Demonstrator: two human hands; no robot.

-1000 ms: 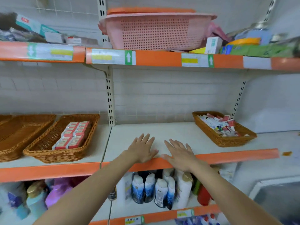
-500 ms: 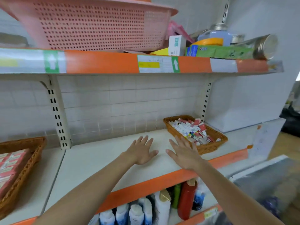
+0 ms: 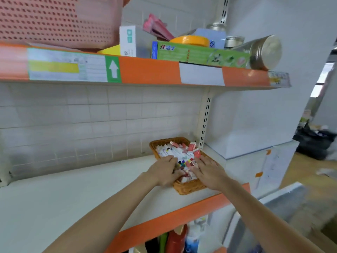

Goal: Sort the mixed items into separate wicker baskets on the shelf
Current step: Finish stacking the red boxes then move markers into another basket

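Nearest the camera, two bare forearms reach up and forward over the orange front edge of the white middle shelf [image 3: 54, 207]. Below that edge stand a red plastic bottle [image 3: 176, 238] and other bottles, partly hidden.

The left hand [image 3: 165, 171] lies on the left near part of the oblong brown wicker basket [image 3: 189, 188], fingers bent down over the white marker pens with coloured caps [image 3: 175, 155]; whether it pinches any of them cannot be told. The right hand [image 3: 207, 170] lies on the right near part of the same basket, fingers spread and nearly straight, resting on the small red-and-white packets [image 3: 193, 148], with no hold that shows.

The basket sits at the right end of the middle shelf, its long axis running from the near right to the far left, its far end close to the white tiled back wall [image 3: 91, 125]. The pens lie roughly along that axis.

Above, on the upper shelf, lie a long green cardboard box [image 3: 200, 54], a metal can on its side [image 3: 262, 52] and a pink perforated plastic basket [image 3: 54, 21].
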